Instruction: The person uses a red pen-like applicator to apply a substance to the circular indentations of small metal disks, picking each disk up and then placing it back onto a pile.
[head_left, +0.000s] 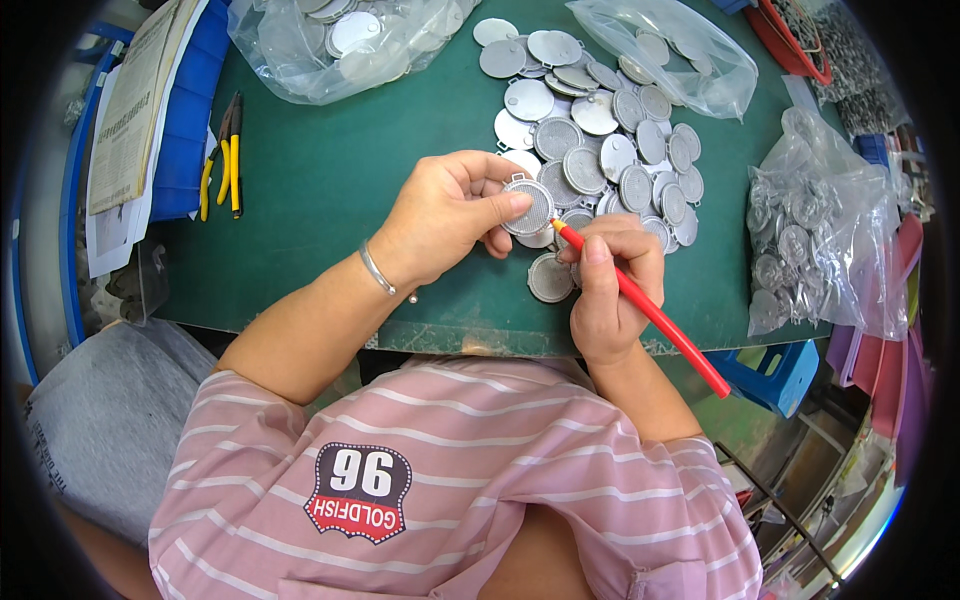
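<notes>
Between the thumb and fingers of my left hand is a round grey metal disc with a small loop at its top and a textured face turned up. My right hand grips a red pencil-like stick, its yellowish tip at the disc's right edge. Whether the tip touches the disc, I cannot tell. Just beyond both hands spreads a pile of similar metal discs, some smooth, some textured. One loose disc lies near the table's front edge, left of my right hand.
The green table carries a clear bag of discs at the back left and another plastic bag at the back right. Yellow-handled pliers lie beside a blue bin. A bag of metal parts sits at right.
</notes>
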